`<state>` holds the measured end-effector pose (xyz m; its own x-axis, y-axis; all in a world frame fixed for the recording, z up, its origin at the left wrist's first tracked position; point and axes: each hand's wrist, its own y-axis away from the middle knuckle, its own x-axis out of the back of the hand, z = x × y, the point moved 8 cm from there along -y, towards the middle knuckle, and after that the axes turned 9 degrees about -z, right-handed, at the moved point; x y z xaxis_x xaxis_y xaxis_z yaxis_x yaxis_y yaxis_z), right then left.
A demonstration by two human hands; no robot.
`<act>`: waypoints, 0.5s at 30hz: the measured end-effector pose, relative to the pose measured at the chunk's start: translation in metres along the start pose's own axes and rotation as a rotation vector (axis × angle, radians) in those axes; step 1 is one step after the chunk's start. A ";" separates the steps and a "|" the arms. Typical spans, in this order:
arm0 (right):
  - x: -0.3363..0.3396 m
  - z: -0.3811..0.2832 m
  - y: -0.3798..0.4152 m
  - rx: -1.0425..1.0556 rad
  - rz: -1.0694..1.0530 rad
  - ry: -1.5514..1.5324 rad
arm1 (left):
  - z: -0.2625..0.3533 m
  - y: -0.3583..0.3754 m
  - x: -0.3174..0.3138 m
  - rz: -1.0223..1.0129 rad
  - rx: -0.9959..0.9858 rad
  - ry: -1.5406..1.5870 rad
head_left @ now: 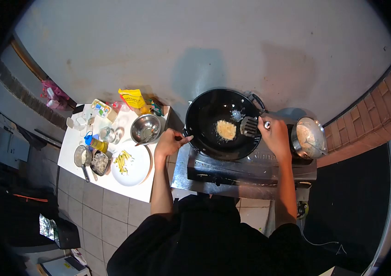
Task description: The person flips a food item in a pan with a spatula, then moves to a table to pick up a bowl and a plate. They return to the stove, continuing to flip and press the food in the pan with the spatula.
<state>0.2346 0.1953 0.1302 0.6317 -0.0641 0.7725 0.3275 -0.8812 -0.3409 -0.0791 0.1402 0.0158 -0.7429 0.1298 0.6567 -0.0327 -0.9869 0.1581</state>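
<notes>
A black wok (207,108) stands on the gas stove (232,175). On its bottom lies a round patch of pale golden, finely chopped food (226,130), with some shiny liquid around it. My left hand (170,142) is closed at the wok's left side handle, thumb along the rim. In my right hand (273,134) is a slotted spatula (249,127), gripped by its handle. The spatula's dark slotted head is inside the wok, right of the food and apart from it.
Right of the wok, a steel pot (307,138) holds pale food and a utensil. On the white table (131,191) at left are a plate (142,172) with cut green pieces, a steel bowl (145,129), an oil bottle (98,144), a yellow packet (133,99) and small containers.
</notes>
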 end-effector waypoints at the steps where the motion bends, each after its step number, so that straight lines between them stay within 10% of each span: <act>1: -0.004 0.002 -0.004 -0.024 -0.015 0.050 | 0.001 -0.001 -0.001 0.005 -0.012 0.005; 15: -0.034 0.021 -0.021 -0.086 0.004 0.159 | -0.005 -0.002 -0.002 -0.015 0.061 0.050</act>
<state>0.2213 0.2261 0.0998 0.5114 -0.1348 0.8487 0.2601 -0.9170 -0.3024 -0.0810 0.1413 0.0106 -0.7750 0.1377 0.6168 -0.0042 -0.9771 0.2129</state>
